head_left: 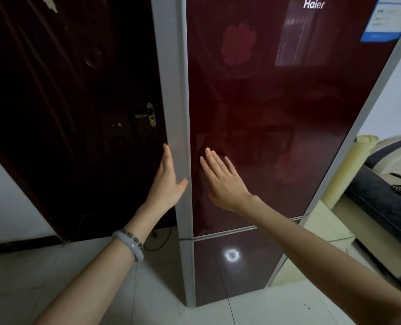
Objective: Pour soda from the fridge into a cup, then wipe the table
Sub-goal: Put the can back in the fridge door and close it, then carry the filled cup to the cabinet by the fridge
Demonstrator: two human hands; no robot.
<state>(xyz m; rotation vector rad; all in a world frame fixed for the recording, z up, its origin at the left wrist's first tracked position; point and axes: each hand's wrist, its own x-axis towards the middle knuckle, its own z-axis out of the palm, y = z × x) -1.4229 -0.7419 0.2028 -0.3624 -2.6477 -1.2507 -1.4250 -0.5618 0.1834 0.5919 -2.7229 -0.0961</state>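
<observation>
— Fridge (276, 109) position?
— Directly ahead of both sets of fingers, closed.
— Left hand (169, 181)?
— Fingers straight, pressed together, flat along the grey side edge (171, 90).
— Right hand (223, 181)?
— Fingers spread at the red door (312, 148); contact unclear.

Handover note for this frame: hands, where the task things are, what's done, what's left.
Left hand: open, straight fingers lying along the grey left edge of the fridge, holding nothing.
Right hand: open and flat at the front of the upper door; I cannot tell if it touches.
Things: the upper door and the lower door look closed. Soda, cup and table are out of view.
Done: nothing beyond standing at the fridge.
Left: open the fridge, take the soda, pour into a cup, wipe the table.
</observation>
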